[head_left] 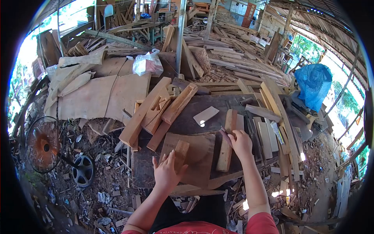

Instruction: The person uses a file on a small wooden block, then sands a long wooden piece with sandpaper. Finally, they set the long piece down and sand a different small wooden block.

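Observation:
On the dark workbench lies a square brown board (200, 163), with a small wooden block (181, 151) on top of it. My left hand (168, 170) rests against the block's left and lower side, fingers spread. My right hand (239, 143) is closed round a thin dark stick-like tool (225, 136), over the right side of a long wooden beam (226, 156). A pale rectangular wood piece (206, 116) lies behind the board. Left of it are notched wooden blocks (180, 103) and a long plank (146, 113).
Wood strips and a long curved plank (282, 117) lie at the bench's right. A fan (43, 145) stands at the left. A metal post (180, 39) rises beyond the bench, near a plastic bag (147, 64). A blue sheet (314, 85) hangs at the right.

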The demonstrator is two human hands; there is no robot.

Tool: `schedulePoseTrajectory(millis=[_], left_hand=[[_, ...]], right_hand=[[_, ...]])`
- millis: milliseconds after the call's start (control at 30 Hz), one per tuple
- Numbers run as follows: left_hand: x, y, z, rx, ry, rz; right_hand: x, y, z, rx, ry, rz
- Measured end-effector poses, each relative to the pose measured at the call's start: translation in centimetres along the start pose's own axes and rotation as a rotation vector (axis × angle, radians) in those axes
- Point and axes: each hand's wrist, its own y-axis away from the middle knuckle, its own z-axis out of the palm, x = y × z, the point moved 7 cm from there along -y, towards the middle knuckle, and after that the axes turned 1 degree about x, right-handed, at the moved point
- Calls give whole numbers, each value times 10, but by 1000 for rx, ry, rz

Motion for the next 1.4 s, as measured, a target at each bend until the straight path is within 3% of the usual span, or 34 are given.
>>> schedulePoseTrajectory(millis=[100, 167, 200, 300, 433, 500, 633, 700, 933, 1167, 1400], left_hand=[[10, 4, -13, -45, -127, 52], [12, 6, -26, -9, -148, 116], [10, 3, -30, -229, -96, -37], [8, 2, -41, -212, -74, -145], [8, 0, -21, -168, -86, -36], [9, 0, -7, -199, -183, 31], [10, -12, -1, -200, -209, 28], [9, -16, 2, -284, -202, 7], [9, -34, 13, -167, -205, 107], [19, -50, 27, -321, -238, 175], [33, -40, 29, -310, -171, 193]], right_hand=[[19, 2, 5, -36, -112, 24], [33, -2, -11, 53, 31, 86], [42, -2, -19, 57, 79, 152], [18, 11, -51, 210, -23, 127], [-96, 70, -38, -250, -358, -353], [-121, 111, -15, -368, -125, -488], [-112, 136, 14, -295, -116, -482], [-116, 140, 8, -364, -80, -435], [-120, 144, 19, -318, -27, -530], [-124, 123, 23, -265, 117, -540], [-109, 108, 38, -303, 96, -529]])
